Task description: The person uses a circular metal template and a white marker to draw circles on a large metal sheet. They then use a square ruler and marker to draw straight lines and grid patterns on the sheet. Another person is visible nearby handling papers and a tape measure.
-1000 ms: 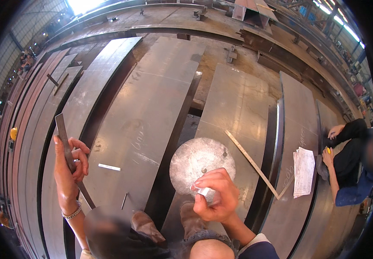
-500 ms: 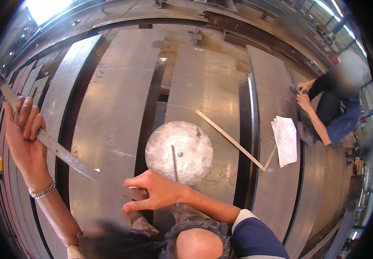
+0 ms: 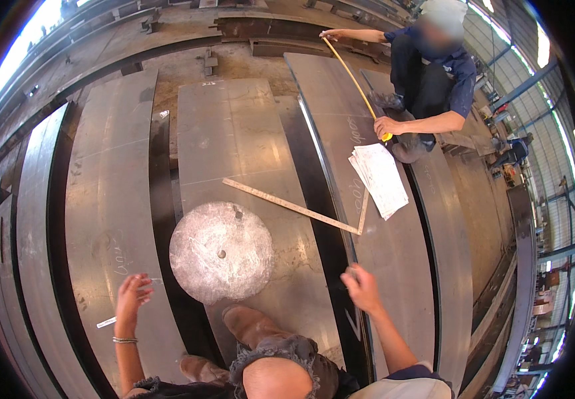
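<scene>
Seemingly at a reaching step, left hand (image 3: pixel 132 300) and right hand (image 3: pixel 365 290), half-open, apparently empty, flanked the steel disc (image 3: pixel 221 266); grasping called for closing.

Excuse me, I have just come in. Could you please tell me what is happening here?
The person's left hand is loosely open and looks empty, above a steel plate left of a round metal disc. The right hand is nearest a metal square; whether it holds anything is unclear. The square lies across the gap between two plates, with papers by its short arm. A co-worker crouches at the right, holding a drawn-out yellow tape measure with both hands.
</scene>
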Demonstrator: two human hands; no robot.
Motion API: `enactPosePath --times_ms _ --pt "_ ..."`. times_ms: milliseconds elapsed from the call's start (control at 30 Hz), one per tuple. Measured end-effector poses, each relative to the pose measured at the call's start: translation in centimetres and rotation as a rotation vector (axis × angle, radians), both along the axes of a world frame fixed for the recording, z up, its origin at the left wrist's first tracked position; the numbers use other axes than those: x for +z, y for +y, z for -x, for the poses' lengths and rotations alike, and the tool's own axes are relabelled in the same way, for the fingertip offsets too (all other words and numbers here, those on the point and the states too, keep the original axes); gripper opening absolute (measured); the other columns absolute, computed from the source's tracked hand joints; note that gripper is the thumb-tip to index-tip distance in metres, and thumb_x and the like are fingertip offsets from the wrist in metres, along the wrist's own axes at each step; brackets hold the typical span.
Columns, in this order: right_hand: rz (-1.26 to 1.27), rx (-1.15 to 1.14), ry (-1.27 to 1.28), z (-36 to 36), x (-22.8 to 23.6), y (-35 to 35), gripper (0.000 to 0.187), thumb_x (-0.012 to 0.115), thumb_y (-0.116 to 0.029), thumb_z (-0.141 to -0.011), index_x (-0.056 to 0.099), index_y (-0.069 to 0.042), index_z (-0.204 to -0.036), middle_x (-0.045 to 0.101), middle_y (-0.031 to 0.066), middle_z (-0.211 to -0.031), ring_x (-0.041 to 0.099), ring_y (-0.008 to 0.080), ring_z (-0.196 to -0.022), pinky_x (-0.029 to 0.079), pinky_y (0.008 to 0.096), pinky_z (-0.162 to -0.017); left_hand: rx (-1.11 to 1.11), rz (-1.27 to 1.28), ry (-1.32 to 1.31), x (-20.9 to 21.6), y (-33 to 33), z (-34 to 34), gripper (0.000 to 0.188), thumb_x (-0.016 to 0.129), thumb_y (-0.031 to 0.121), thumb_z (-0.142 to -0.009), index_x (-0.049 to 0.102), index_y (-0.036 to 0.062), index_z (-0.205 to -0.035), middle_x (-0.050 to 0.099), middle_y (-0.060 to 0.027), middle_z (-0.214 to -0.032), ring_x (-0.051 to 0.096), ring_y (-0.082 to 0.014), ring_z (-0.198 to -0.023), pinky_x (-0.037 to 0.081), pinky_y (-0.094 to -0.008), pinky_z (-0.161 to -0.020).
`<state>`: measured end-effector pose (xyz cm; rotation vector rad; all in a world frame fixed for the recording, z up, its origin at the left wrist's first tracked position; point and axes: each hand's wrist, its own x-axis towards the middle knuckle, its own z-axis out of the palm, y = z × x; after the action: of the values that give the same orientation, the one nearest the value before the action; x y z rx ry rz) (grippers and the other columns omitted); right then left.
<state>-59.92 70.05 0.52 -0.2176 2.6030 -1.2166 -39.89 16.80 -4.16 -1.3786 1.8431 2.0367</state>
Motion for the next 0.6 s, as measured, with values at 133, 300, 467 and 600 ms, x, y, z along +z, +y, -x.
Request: enactPosePath --times_ms 133,300,467,600 --pt "-0.221 -0.392 0.089 -1.9 -2.8 9.4 0.016 0.063 -0.015 -0.089 0.057 0.0 -0.084 0.054 0.0078 -0.067 0.05 0.013 -0.064 0.043 0.0348 -0.058 -0.032 -0.074 -0.108 -7.1 3.2 -0.5 0.044 0.064 0.038 -0.098 0.06 0.0045 -0.126 0.069 -0.008 -0.106 0.067 -0.0147 -0.083 0.053 -0.0282 -0.07" --pt "-0.364 -0.653 0.079 -1.0 -10.6 18.9 0.022 0.062 -0.021 -0.089 0.06 0.001 -0.087 0.061 0.0075 -0.074 0.057 0.0179 -0.07 0.046 0.0377 -0.065 -0.054 -0.028 -0.185 -12.6 6.8 -0.8 0.054 0.072 0.035 -0.093 0.054 0.0024 -0.132 0.068 -0.0094 -0.11 0.066 -0.0167 -0.093 0.054 -0.0319 -0.076" --pt "-0.675 -0.77 0.063 -1.5 -18.4 26.6 0.029 0.065 -0.027 -0.087 0.065 0.002 -0.091 0.069 0.017 -0.083 0.067 0.029 -0.078 0.051 0.0453 -0.073 0.051 -0.211 -0.063 -11.4 9.2 0.2 0.052 0.07 0.03 -0.096 0.05 0.0025 -0.135 0.066 -0.007 -0.112 0.063 -0.0173 -0.101 0.052 -0.0346 -0.087" --pt "-0.702 -0.865 0.03 -0.6 -23.2 28.2 0.036 0.069 -0.032 -0.087 0.067 0.002 -0.094 0.072 0.0213 -0.092 0.07 0.0369 -0.088 0.053 0.0479 -0.08 0.103 -0.269 -0.006 -11.7 9.5 0.0 0.036 0.065 0.026 -0.1 0.053 0.0055 -0.127 0.065 -0.0044 -0.112 0.063 -0.0165 -0.101 0.051 -0.0353 -0.089"
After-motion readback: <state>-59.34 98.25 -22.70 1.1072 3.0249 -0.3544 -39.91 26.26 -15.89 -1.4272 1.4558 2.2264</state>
